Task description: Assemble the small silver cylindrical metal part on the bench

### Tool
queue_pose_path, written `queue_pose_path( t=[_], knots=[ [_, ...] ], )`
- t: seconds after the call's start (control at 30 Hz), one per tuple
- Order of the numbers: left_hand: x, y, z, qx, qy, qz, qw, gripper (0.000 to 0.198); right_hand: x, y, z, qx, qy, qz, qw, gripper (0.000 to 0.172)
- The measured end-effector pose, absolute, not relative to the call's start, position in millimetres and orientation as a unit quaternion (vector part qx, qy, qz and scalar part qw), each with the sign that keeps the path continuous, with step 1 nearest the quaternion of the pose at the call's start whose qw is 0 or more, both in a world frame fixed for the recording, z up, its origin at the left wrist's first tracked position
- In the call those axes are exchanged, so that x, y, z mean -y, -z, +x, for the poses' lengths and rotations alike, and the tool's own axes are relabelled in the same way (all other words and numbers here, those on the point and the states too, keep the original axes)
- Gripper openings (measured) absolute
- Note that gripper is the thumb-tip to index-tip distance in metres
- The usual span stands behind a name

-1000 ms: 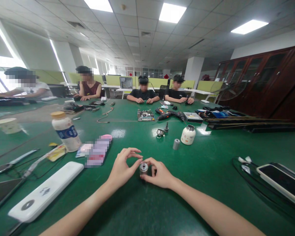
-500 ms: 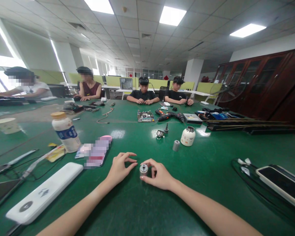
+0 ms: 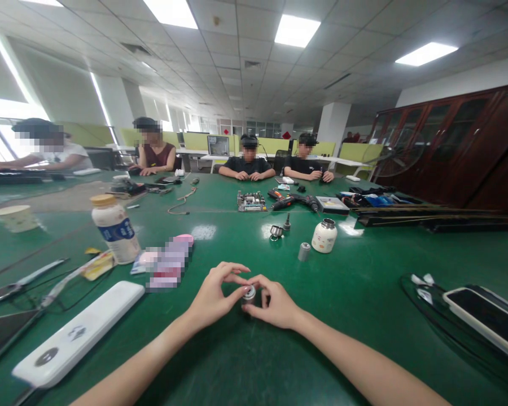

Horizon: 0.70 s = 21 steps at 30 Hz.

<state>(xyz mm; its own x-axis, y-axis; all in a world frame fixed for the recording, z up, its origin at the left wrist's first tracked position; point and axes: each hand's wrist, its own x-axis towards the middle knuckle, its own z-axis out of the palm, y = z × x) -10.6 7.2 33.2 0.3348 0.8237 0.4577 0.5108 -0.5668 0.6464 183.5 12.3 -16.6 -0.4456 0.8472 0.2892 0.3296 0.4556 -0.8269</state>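
A small silver metal cylinder [image 3: 248,300] with a dark spot on its top stands upright on the green table. My right hand [image 3: 275,304] is closed around its right side, thumb near the base and index finger at the far rim. From the left, my left hand [image 3: 218,290] reaches over with bent fingers. Its thumb and fingers close on the cylinder's upper edge and partly hide the top. Farther back stand a second silver cylinder [image 3: 303,251] and a cream round bottle [image 3: 324,235]. Beyond them lie a metal ring-like part [image 3: 275,232] and a dark pointed piece [image 3: 287,222].
On the left are a white power-bank-like bar [image 3: 80,332], a drink bottle [image 3: 115,231], a pink phone-like item [image 3: 173,260] and a paper cup [image 3: 14,218]. A circuit board [image 3: 252,201] and power drills [image 3: 294,201] lie ahead. At right sit cables and a device [image 3: 486,318]. Several co-workers sit opposite.
My left hand has moved right, and its thumb now meets the top of the cylinder. The right hand keeps its hold in nearly the same place.
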Motion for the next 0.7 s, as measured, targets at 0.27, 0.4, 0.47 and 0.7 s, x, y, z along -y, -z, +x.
queue_pose_path(
  t=[0.27,0.4,0.47,0.7],
  knots=[
    [-6.0,-32.1,-10.0,-0.421,-0.396,0.787,0.215,0.030,-12.0,15.5,183.3,0.774,-0.350,-0.385,0.362,0.044],
    [-5.5,-31.8,-9.6,-0.414,-0.386,0.798,0.209,0.029,-12.1,16.7,182.9,0.774,-0.347,-0.384,0.365,0.042],
    [-5.1,-33.4,-10.4,-0.407,-0.379,0.803,0.214,0.029,-12.2,17.4,183.1,0.774,-0.346,-0.385,0.365,0.042],
    [-4.2,-39.3,-13.2,-0.445,-0.409,0.769,0.208,0.025,-11.1,15.5,183.4,0.772,-0.353,-0.386,0.362,0.044]
  ],
)
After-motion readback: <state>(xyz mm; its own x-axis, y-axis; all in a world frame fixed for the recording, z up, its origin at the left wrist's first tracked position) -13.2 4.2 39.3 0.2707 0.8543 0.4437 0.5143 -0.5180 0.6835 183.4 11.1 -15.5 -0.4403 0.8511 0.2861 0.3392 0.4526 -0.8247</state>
